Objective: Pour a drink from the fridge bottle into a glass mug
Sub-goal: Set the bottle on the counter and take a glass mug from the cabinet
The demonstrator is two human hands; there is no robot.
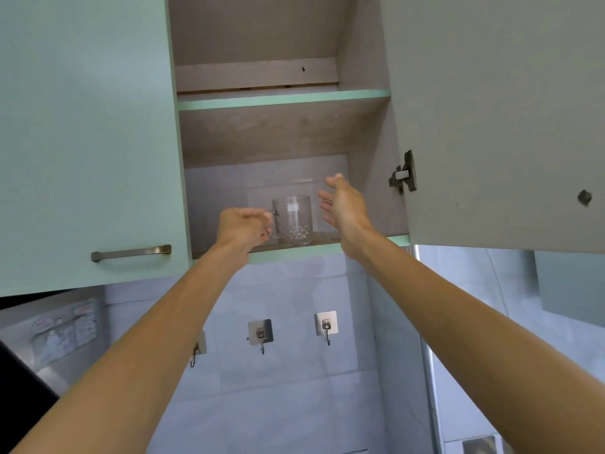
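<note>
Left hand [244, 226] fingers curl round the glass mug [292, 220] handle; right hand [343, 204] fingers straight, apart.

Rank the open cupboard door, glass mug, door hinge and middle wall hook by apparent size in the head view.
open cupboard door
glass mug
door hinge and middle wall hook: too alike to rank

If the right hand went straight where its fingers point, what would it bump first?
Probably the cabinet's back wall, past the right side of the glass mug. The open right hand seems aimed beside the mug, not at it, but depth is unclear.
</note>
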